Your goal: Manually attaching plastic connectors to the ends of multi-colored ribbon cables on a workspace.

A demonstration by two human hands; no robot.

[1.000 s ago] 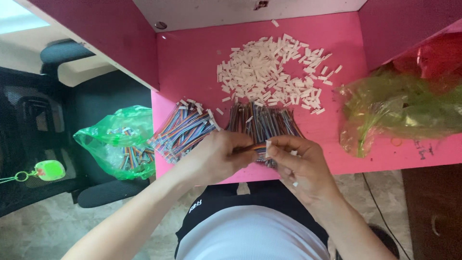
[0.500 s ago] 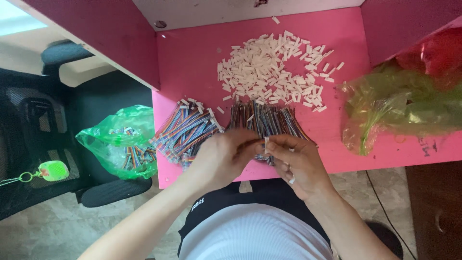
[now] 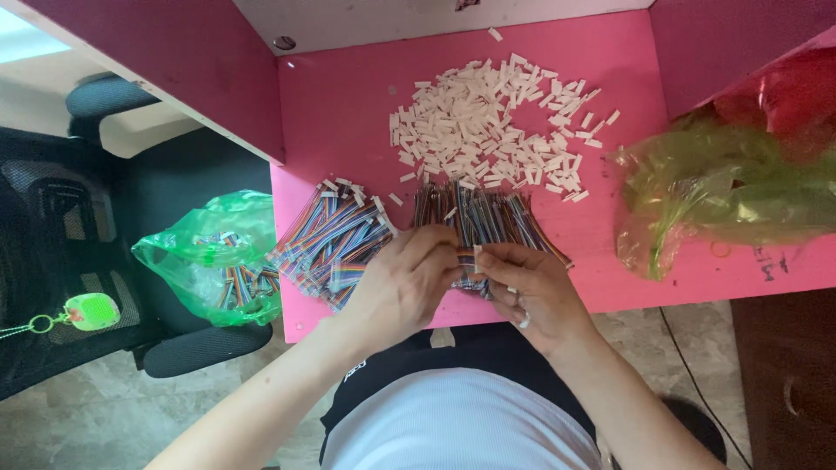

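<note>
L hand [image 3: 402, 283] and R hand [image 3: 527, 292] meet at the near edge of the pink table [image 3: 348, 113], fingertips touching over one ribbon cable piece [image 3: 468, 258]. Both hands are curled tight, thumbs and forefingers pinched on that piece; a small white bit shows at the pinch, prob. a connector housing, but too small to be sure. R hand has a ring on one finger.

Just beyond the fingers lies a fanned pile of rainbow ribbon cables [image 3: 488, 213], w/ a second pile of cables with white ends [image 3: 335, 235] to its left, near the table's left edge. Farther back, mid-table, a wide heap of white connector housings [image 3: 492, 122], a few strays around it.

Right side: crumpled yellow-green plastic bag [image 3: 723, 191] on the table, a red bag [image 3: 797, 91] behind it. Left, off the table, a green plastic bag [image 3: 209, 257] w/ more cables inside sits on a black office chair [image 3: 113, 218]. A green key tag [image 3: 90, 311] hangs at far left.
</note>
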